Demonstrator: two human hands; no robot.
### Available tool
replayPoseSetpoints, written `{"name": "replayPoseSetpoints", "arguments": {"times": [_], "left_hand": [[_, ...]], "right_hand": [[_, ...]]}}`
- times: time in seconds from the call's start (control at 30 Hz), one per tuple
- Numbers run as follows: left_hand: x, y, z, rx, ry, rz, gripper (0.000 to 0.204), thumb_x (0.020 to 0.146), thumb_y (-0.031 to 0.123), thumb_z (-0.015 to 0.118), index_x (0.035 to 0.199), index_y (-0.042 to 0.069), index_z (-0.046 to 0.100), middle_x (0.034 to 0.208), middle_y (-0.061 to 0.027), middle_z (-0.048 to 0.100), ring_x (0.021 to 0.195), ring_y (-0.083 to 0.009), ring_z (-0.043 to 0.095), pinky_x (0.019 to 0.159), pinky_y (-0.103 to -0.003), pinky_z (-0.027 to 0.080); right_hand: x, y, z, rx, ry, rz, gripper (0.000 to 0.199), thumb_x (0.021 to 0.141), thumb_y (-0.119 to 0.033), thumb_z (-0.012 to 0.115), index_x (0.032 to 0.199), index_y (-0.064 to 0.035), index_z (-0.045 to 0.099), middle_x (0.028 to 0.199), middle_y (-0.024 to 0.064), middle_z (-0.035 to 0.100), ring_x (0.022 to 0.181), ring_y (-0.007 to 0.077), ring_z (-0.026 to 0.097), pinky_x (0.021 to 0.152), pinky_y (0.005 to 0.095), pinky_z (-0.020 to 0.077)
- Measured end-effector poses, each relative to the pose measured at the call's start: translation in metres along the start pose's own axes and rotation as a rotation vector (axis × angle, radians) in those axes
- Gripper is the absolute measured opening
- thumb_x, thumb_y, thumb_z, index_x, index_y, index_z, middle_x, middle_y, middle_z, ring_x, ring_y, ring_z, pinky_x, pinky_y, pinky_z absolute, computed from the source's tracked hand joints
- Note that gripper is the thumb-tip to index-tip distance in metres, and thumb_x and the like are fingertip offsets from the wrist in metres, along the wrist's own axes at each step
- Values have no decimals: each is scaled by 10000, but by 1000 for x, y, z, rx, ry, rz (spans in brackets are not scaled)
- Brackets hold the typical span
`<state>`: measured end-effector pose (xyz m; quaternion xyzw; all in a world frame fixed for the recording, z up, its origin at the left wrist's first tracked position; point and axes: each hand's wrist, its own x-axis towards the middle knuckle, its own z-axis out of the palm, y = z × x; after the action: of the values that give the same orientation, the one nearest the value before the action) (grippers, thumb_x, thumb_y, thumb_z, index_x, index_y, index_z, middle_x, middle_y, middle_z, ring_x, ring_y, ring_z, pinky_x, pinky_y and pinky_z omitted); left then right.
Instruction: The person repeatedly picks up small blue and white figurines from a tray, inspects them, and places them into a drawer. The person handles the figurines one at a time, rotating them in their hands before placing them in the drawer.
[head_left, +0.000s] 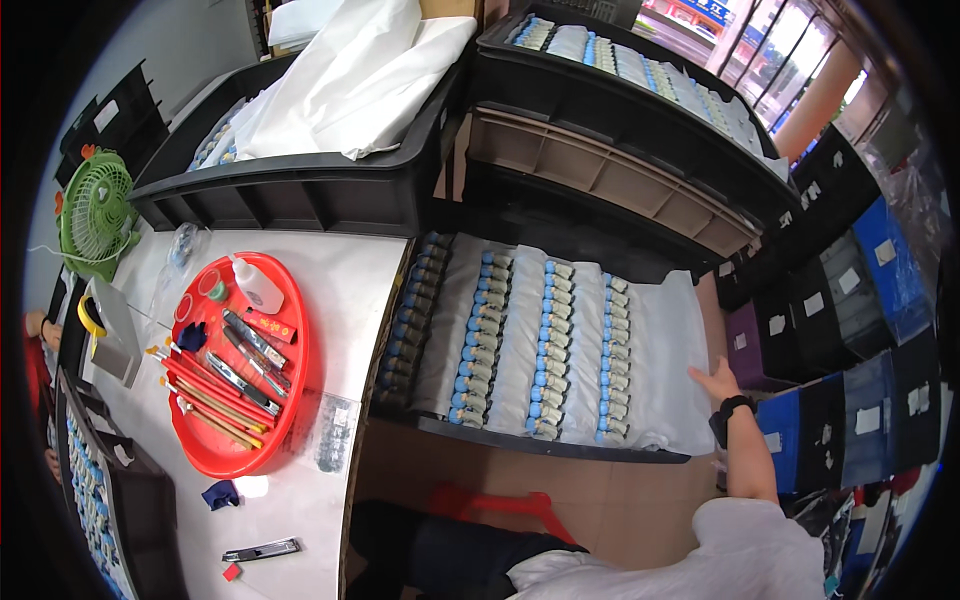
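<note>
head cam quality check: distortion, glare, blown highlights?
Head view: strong fisheye, with the black crate edges bowing and a dark vignette at the rim. The window at top right is overexposed. The white sheet under the right hand is bright but not clipped. The centre is sharp, softening toward the edges.

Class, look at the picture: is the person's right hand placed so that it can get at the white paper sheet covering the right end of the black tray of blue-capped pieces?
Probably yes. The right hand lies at the white paper sheet by the black tray's right edge, with nothing between them.
</note>
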<state>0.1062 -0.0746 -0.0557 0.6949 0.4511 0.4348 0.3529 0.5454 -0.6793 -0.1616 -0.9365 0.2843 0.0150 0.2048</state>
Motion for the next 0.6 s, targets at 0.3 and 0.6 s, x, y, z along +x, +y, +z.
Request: {"name": "replayPoseSetpoints", "arguments": {"times": [0.3,0.6], "left_hand": [[3,-5,-6,20,-40,32,180,845,4,576,998,-87,602,925,-148,619,794,-201,578,732,-300,498],[-2,-6,-9,-40,-51,20,159,858,-11,566,999,-77,595,957,-131,611,821,-179,568,767,-278,492]], "right_hand": [[-48,-8,-33,156,-510,98,561,730,-241,742,1120,55,469,997,149,612,872,226,618,733,346,504],[-63,-45,-2,436,-395,-361,598,764,-25,596,1321,-47,381,794,90,623,611,154,595,491,311,483]]}}
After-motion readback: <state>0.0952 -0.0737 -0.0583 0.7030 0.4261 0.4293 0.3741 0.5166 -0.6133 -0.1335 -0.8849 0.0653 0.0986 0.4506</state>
